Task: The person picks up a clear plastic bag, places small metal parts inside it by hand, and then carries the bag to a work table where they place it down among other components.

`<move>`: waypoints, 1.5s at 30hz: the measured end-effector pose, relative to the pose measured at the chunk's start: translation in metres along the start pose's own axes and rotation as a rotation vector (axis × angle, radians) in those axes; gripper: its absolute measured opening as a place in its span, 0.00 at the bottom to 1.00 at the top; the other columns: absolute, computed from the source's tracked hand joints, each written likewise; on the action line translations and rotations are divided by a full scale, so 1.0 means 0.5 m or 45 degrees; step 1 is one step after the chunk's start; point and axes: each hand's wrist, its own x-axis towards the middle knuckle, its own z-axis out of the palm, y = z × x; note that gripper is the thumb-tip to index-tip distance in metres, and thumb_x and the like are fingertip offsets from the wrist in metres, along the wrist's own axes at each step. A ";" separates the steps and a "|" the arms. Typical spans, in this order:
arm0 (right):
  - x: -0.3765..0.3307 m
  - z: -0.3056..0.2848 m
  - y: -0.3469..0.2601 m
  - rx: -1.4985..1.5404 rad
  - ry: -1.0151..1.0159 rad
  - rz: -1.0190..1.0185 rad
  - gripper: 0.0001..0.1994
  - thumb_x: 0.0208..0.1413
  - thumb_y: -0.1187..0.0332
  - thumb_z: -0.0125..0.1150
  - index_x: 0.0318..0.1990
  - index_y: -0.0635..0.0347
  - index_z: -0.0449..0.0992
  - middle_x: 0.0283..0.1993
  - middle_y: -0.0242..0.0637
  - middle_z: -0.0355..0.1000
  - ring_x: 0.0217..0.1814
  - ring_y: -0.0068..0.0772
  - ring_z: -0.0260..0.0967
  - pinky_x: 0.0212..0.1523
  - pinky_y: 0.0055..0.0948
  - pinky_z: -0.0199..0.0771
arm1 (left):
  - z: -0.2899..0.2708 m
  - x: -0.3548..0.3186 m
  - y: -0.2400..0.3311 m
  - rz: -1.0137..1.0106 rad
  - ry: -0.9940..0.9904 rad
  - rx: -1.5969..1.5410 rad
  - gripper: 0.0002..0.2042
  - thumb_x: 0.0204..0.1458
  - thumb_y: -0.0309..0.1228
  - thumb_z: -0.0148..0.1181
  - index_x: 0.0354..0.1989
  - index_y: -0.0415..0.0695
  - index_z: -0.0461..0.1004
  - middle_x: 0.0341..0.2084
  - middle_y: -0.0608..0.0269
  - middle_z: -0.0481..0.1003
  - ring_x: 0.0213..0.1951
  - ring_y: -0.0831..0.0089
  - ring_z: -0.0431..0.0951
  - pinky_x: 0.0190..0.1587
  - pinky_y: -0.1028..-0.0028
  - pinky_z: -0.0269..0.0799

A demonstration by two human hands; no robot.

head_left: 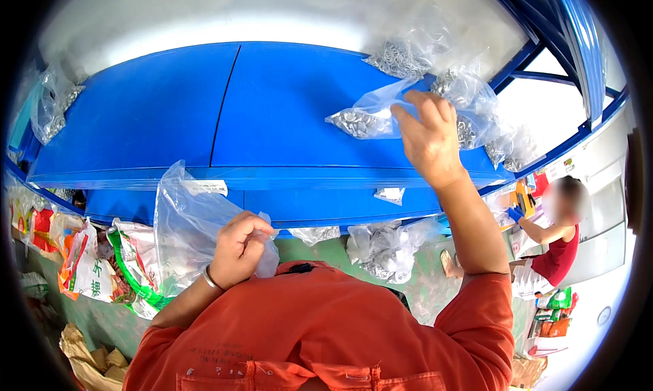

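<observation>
My left hand point(239, 251) is closed on the edge of a large clear plastic bag point(183, 221), which hangs in front of the shelf edge and looks slack. My right hand point(433, 136) reaches over the blue shelf point(292, 98), its thumb and fingers pinched at the neck of a small clear bag of shiny metal parts point(359, 123). That bag rests on the shelf, its filled end pointing left. More clear bags of metal pieces point(469, 95) lie just beyond and to the right of the right hand.
Another bag of metal rings point(398, 56) sits at the shelf's back. One more bag point(54, 105) stands at its left end. Below are filled clear bags point(388, 248) and printed sacks point(95, 262). At right, a person in a red top point(559, 251) works with blue gloves.
</observation>
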 end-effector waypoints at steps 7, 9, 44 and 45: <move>-0.001 -0.012 -0.023 0.846 -0.390 0.270 0.08 0.45 0.81 0.50 0.35 0.66 0.70 0.31 0.48 0.69 0.32 0.45 0.69 0.32 0.29 0.70 | -0.006 0.001 -0.007 0.008 -0.023 0.004 0.07 0.41 0.17 0.47 0.26 0.40 0.70 0.22 0.60 0.69 0.21 0.74 0.67 0.23 0.78 0.61; 0.008 -0.013 -0.011 0.871 -0.419 0.454 0.08 0.47 0.80 0.48 0.36 0.66 0.70 0.33 0.51 0.69 0.33 0.47 0.69 0.34 0.30 0.70 | -0.007 -0.001 -0.010 0.010 -0.016 -0.003 0.07 0.41 0.17 0.46 0.26 0.39 0.70 0.23 0.60 0.69 0.21 0.74 0.67 0.23 0.78 0.61; -0.033 0.090 0.024 0.049 -0.730 -0.344 0.19 0.41 0.75 0.53 0.45 0.56 0.67 0.47 0.33 0.63 0.44 0.33 0.63 0.46 0.33 0.64 | 0.001 -0.001 -0.022 0.019 -0.045 -0.093 0.07 0.41 0.17 0.46 0.26 0.39 0.70 0.21 0.60 0.68 0.20 0.74 0.66 0.23 0.77 0.61; -0.028 0.092 0.023 0.065 -0.719 -0.388 0.18 0.41 0.75 0.53 0.44 0.56 0.68 0.48 0.33 0.63 0.44 0.33 0.64 0.45 0.33 0.65 | 0.001 0.000 -0.020 0.021 -0.051 -0.088 0.07 0.41 0.17 0.46 0.26 0.39 0.70 0.21 0.60 0.68 0.20 0.74 0.66 0.23 0.77 0.61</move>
